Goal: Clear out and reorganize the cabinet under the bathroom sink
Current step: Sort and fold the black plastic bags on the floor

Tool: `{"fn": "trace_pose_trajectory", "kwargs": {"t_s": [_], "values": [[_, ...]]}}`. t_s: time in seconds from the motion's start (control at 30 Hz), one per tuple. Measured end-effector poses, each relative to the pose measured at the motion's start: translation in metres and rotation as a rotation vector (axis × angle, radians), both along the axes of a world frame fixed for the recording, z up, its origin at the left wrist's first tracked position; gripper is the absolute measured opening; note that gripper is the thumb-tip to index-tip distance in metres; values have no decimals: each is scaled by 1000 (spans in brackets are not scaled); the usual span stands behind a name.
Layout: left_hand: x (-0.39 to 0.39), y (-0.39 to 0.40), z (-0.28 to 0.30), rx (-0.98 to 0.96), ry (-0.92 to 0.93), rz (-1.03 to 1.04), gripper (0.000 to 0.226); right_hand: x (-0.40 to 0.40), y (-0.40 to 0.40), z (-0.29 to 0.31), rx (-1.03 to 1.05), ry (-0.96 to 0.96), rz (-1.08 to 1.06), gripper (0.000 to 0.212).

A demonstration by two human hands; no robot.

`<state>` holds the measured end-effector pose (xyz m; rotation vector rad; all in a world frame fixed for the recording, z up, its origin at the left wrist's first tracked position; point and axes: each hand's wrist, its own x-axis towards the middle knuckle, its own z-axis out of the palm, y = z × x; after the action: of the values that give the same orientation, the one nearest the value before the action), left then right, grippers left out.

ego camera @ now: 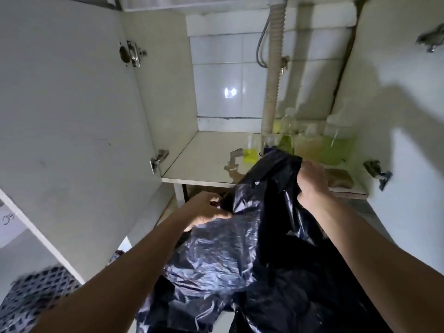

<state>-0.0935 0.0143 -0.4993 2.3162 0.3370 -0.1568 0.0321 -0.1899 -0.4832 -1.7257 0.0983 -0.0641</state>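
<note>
A single wide-angle view from the person's head looks forward and down, close in front of the open cabinet (216,164), facing its tiled back wall (225,75). Both forearms reach in from the lower edge; straight edges bow toward the borders.

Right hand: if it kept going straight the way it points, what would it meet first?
Probably the big bottle of green liquid at the cabinet's back right. The right hand grips the black bag just before it; depth is unclear.
</note>
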Motion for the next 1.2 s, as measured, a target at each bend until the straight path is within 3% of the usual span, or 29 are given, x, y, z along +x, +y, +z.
{"fn": "trace_pose_trajectory", "kwargs": {"t_s": [0.07, 0.2, 0.33, 0.37, 0.4, 0.47, 0.57, 0.7, 0.83, 0.93, 1.03, 1.1, 1.2], "values": [[5, -2, -11, 132, -96, 45, 19, 6, -21, 2, -179, -47, -59, 33], [12, -3, -13, 15, -271, 154, 13, 4, -65, 6, -419, -209, -169, 35], [28, -14, 6, -77, -467, 197, 9, 11, -106, 11, -948, -93, 44, 15], [32, -20, 13, -67, -513, 174, 9, 12, -113, 17, -1047, -47, 111, 15], [38, -27, 20, -14, -563, 117, 11, 13, -117, 24, -1080, -40, 143, 28], [47, -48, 34, 108, -678, -62, 15, 8, -114, 44, -995, -145, 167, 53], [56, -82, 53, 214, -741, -304, 14, -16, -98, 68, -841, -286, 413, 61], [60, -113, 65, 291, -711, -470, 18, -45, -87, 56, -553, 26, 744, 51], [53, -124, 50, 203, -672, -481, 24, -48, -76, 33, -300, 106, 866, 29], [51, -121, 42, 134, -652, -439, 35, -36, -73, 23, -570, -74, 796, 15], [56, -108, 49, 257, -639, -416, 75, -26, -79, 20, -847, -384, 604, 14], [58, -98, 54, 324, -547, -454, 98, -25, -85, 22, -855, -585, 566, 15], [59, -89, 52, 391, -312, -493, 126, -33, -88, 24, -823, -783, 676, 12]]}}
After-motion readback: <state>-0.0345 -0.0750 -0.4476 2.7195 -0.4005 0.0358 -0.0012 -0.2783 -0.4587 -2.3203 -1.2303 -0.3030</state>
